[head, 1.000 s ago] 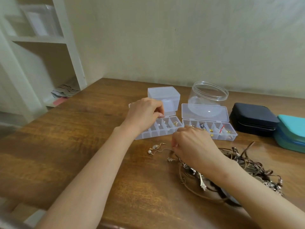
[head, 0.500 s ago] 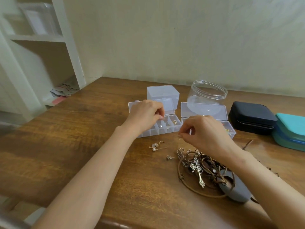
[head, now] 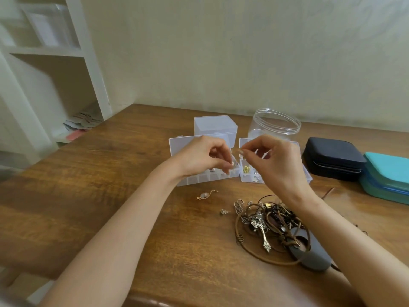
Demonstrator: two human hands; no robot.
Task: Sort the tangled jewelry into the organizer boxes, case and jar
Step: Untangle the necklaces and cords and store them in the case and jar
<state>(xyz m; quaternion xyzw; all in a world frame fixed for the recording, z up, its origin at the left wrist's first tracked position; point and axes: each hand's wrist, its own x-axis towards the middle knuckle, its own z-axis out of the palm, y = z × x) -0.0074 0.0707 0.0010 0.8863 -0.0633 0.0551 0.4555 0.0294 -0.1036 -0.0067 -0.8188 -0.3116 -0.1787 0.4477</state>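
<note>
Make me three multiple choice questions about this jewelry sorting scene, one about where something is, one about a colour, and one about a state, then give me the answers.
1. Where does the tangled jewelry pile lie?
A. In front of the organizer boxes, under the right forearm
B. Inside the jar
C. On the shelf at left

2. What colour is the case at the far right edge of the table?
A. Red
B. Teal
C. White

3. What state is the clear jar in?
A. Lidded and full
B. Tipped on its side
C. Upright with no lid on

Answers:
1 A, the cords and charms sit on the wood nearer the camera than the boxes.
2 B, it sits right of the black case.
3 C, its open rim faces up behind the left hand and right hand.
</note>
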